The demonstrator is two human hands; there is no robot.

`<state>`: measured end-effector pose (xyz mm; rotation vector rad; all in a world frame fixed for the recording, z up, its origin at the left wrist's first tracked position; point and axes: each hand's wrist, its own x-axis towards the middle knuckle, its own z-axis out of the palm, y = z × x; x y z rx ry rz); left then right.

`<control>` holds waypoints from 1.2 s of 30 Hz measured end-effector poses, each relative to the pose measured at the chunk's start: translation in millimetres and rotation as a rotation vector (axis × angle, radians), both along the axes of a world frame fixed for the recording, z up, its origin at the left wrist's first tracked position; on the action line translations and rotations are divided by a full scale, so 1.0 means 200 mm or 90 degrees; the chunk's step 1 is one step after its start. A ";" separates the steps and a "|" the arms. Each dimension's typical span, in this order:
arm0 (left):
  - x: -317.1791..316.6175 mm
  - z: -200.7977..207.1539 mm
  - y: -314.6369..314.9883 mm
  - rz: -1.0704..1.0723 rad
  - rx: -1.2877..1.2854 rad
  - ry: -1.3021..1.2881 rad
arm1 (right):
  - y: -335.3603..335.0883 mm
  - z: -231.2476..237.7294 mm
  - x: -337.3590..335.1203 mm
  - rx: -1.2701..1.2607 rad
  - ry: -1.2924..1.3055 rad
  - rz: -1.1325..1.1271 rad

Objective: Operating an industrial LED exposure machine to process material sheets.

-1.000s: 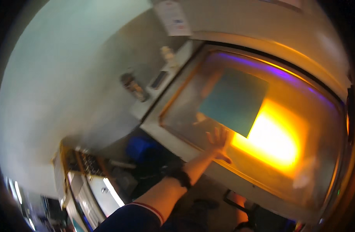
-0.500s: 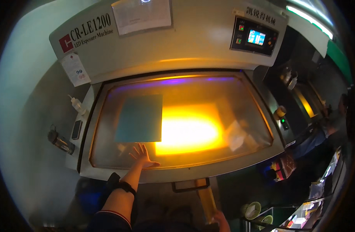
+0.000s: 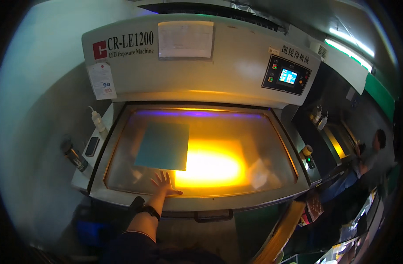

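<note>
My left hand (image 3: 165, 186), a dark band at its wrist, rests with fingers spread on the bed cover (image 3: 122, 176) of a large exposure machine. Its fingertips are close to the lower edge of a square teal sheet (image 3: 163, 146), which lies on the left half of the bed. A bright yellow glow shows just right of the sheet and hand. At the lower right a long amber-coloured strip or panel (image 3: 278, 235) slants up from the bottom edge. My right hand is out of the picture.
A white squeeze bottle (image 3: 97, 120), a phone (image 3: 92, 146) and a dark flask (image 3: 75, 157) stand or lie left of the bed. The control panel (image 3: 286, 75) is at the upper right. A black handle (image 3: 213, 215) juts from the front. Another person (image 3: 369, 154) sits at far right.
The amber strip has swung up and to the right from beside the front handle, and my right hand has left the picture. My left hand remains spread by the sheet. The view has shifted.
</note>
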<state>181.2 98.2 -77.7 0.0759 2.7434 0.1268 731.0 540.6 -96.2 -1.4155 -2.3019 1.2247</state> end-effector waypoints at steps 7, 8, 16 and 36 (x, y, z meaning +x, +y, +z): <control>0.25 0.16 -0.36 0.047 0.429 -0.069 | -0.20 0.93 -1.34 0.323 -0.129 0.598; 0.26 0.23 -0.36 -0.003 0.734 -0.125 | -0.30 1.05 -1.48 0.435 -0.081 0.667; 0.50 0.62 -0.80 -0.142 0.069 -0.051 | -1.18 0.71 -2.36 0.374 0.056 1.053; -1.06 0.92 -1.18 -0.095 0.236 0.035 | -1.76 0.43 -4.07 0.342 -0.118 1.068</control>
